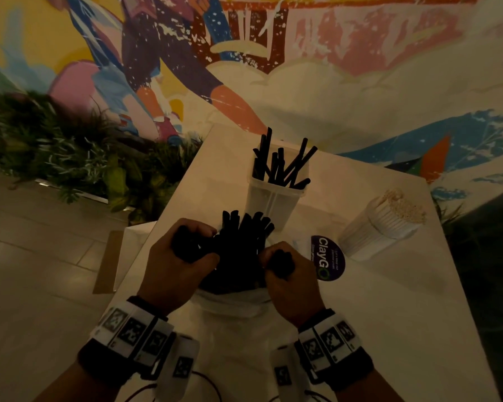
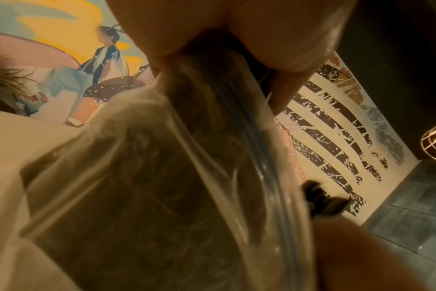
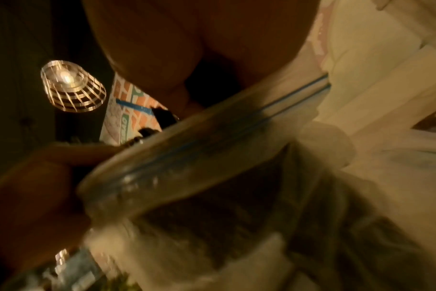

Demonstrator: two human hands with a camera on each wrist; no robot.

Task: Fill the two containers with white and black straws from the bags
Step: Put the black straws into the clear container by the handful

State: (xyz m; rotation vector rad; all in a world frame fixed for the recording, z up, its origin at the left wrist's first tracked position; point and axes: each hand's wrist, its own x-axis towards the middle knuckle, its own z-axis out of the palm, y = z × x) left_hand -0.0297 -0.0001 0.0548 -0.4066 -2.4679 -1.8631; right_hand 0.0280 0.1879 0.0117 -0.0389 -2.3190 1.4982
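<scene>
A painted mural wall (image 1: pixel 346 68) is seen behind a pale table (image 1: pixel 404 300); green plants (image 1: pixel 70 158) are ranged along the wall's foot, left of the table. Light is dim.

Two clear containers are counted on the table. The upright container (image 1: pixel 273 198) at the table's far middle is loosely stocked with black straws (image 1: pixel 282 163), roughly a dozen, fanned out at angles; an exact count cannot be made. The second container (image 1: pixel 381 227), right of the upright one, is laid tilted toward the right and packed tight with white straws (image 1: pixel 405 208), too many to count.

One clear zip bag (image 1: pixel 233 303) is held open just nearer than the upright container, its blue seal line shown in both wrist views. A dense mass of black straws is seen standing out of its mouth.

The left hand (image 1: pixel 177 262) is clenched round a bundle of black straws at the bag's left rim. The right hand (image 1: pixel 291 277) is curled round a smaller bundle at the right rim.

One purple round sticker (image 1: pixel 328 258) is noted between bag and tilted container.
</scene>
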